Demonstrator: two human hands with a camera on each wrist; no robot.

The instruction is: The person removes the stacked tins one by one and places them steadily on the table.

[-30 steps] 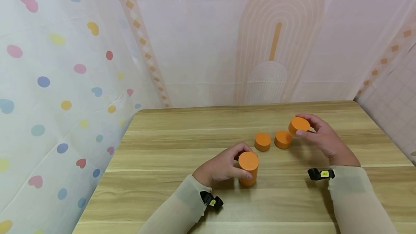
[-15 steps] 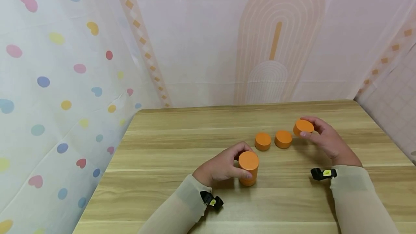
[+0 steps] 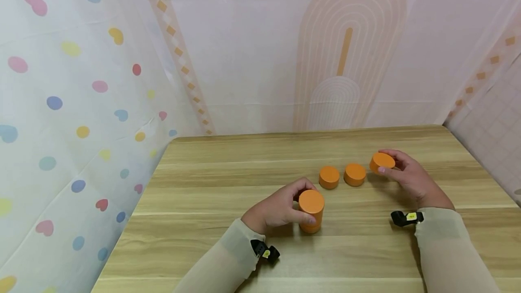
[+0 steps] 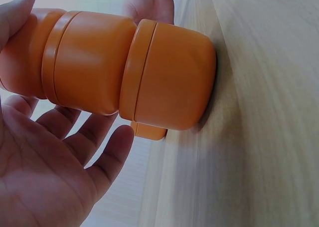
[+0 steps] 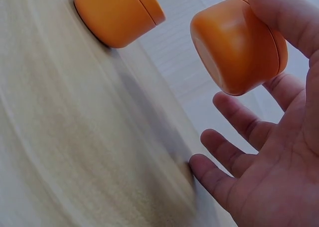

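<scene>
My left hand [image 3: 281,207] grips a stack of orange cups [image 3: 311,209] that stands on the wooden table [image 3: 203,238]. In the left wrist view the stack [image 4: 124,72] shows three stacked sections, with my thumb on one side and my fingers [image 4: 75,142] behind it. My right hand [image 3: 409,177] pinches a single orange cup [image 3: 381,162] at the right, tilted and just above the table. The right wrist view shows this cup [image 5: 239,47] under my thumb, the lower fingers [image 5: 234,162] spread beneath it. Two loose orange cups [image 3: 329,177] [image 3: 355,174] sit side by side between my hands.
The table's far edge meets a patterned pale curtain [image 3: 260,58], which also hangs along the left side. One loose cup [image 5: 117,12] lies just left of the held one. Black wrist cameras [image 3: 266,252] [image 3: 404,217] sit on both sleeves.
My right hand has lowered its orange cup slightly down and to the right, closer to the table. The left hand and its stack have stayed still.
</scene>
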